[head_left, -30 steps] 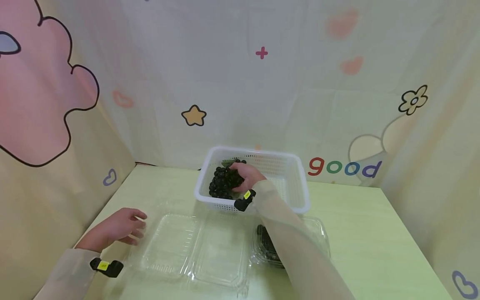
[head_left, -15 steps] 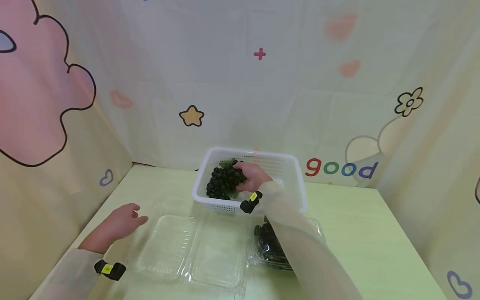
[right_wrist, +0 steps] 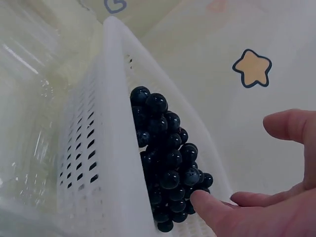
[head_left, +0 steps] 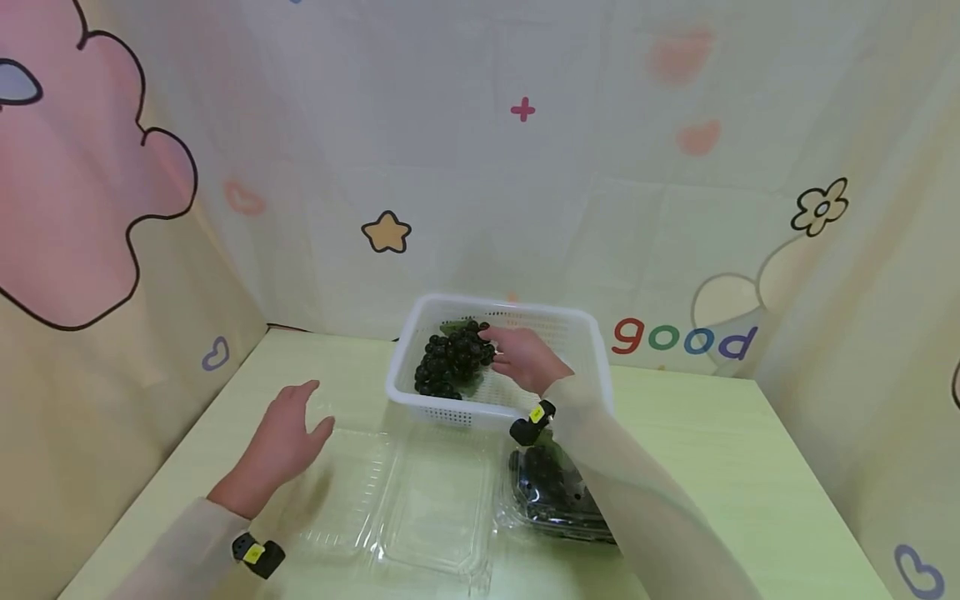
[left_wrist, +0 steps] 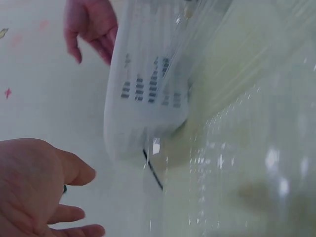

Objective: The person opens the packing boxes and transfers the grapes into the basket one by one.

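A bunch of dark grapes lies in the left part of a white perforated plastic basket. At the bunch's right side is my right hand, its thumb and fingers spread apart. In the right wrist view a finger overlaps the lower grapes; whether it touches them I cannot tell. My left hand hovers over the left half of an unfolded clear plastic clamshell box, fingers extended and holding nothing. The left wrist view also shows it with loose fingers, apart from the basket.
A closed clear clamshell box with dark grapes inside stands right of the unfolded one, partly hidden by my right forearm. A printed curtain hangs behind the pale green table and along both sides.
My right hand has drawn back slightly to the right from the grapes and its fingers have spread. My left hand has moved right and forward, over the unfolded box. The grapes stay in the basket.
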Available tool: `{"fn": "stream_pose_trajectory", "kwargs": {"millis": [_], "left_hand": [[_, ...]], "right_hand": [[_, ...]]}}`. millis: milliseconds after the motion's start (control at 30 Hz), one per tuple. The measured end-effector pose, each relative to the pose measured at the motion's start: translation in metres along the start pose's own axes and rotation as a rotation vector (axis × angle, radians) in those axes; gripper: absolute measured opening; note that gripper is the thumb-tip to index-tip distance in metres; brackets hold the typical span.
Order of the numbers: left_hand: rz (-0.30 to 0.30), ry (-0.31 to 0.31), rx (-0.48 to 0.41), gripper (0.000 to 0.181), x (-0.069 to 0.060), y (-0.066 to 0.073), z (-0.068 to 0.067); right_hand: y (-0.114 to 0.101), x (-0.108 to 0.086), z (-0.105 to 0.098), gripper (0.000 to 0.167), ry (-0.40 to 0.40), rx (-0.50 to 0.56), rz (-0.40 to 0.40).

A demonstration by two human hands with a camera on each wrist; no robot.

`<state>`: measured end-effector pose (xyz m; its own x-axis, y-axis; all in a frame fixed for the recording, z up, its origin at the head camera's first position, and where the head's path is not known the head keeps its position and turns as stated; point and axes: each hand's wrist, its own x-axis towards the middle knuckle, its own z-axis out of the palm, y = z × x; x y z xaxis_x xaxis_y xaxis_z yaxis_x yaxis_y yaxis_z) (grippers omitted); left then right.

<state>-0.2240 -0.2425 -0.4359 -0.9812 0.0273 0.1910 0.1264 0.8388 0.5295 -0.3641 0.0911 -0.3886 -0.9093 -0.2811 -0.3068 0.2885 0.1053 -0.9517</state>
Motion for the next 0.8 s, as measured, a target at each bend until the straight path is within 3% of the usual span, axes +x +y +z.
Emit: {"fn": "stream_pose_trajectory", "kwargs": {"millis": [133,233,567,800], "left_hand": [[0.057,0.043,-0.054,0.061,-0.004,0.019,0.013],[0.070,0.033,-0.116,0.061,-0.006,0.035,0.026],[0.090,-0.089,-0.342,0.054,-0.021,0.086,0.067],[0.069,-0.227,-0.538,0.046,-0.028,0.103,0.089]], "right_hand": [[0.004,-0.015,-0.004,0.053,-0.072,-0.025,-0.062],[0.009,-0.025,-0.007,0.055,-0.096,0.041,-0.077],[0.023,-0.066,-0.011,0.056,-0.117,0.020,-0.135],[0.041,-0.090,-0.007,0.049,-0.068,-0.118,-0.176]]}}
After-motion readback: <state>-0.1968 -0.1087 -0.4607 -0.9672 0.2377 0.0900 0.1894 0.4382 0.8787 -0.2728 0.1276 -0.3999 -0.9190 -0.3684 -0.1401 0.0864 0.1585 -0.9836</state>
